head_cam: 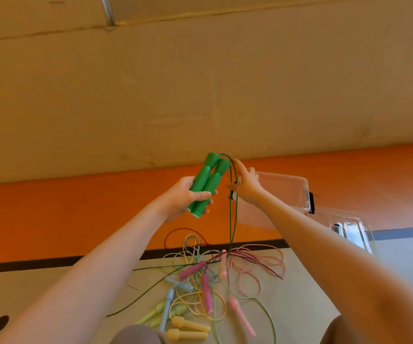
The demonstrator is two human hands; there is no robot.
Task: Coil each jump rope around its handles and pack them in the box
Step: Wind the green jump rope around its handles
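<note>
Orange floor; left hand (pixel 185 197) gripping 2 green handles (pixel 206 183), right hand (pixel 246 186) pinching green rope (pixel 232 219).

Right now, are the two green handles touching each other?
Touching. The head view shows the two green handles pressed side by side along their lengths, gripped together in the left hand.

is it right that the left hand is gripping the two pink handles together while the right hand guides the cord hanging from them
Not quite: the handles in the left hand are green, not pink. The head view shows the two green handles gripped together, while the right hand guides the green cord hanging from them. The pink handles lie in the pile on the floor.
</note>
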